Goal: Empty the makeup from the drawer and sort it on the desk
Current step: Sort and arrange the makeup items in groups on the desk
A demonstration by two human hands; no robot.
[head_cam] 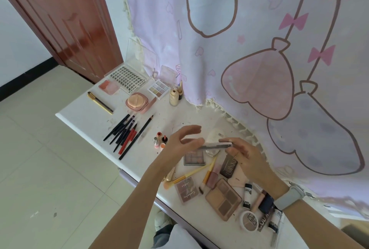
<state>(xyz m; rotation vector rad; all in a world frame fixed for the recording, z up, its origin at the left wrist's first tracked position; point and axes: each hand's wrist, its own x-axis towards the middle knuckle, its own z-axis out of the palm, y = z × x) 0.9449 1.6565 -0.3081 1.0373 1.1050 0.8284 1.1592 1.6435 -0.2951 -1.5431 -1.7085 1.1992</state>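
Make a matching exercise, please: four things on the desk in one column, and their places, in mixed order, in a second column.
Things:
1. lash tray
2. bundle of pencils
3. round compact
4. slim silver stick

Places:
A. held between the two hands above the desk
B. far left corner of the desk, clear lid standing open
C. near edge of the desk, below the right wrist
D. left part of the desk, lying side by side, left of the small lipsticks

Pairs: 1-B, 2-D, 3-C, 4-A
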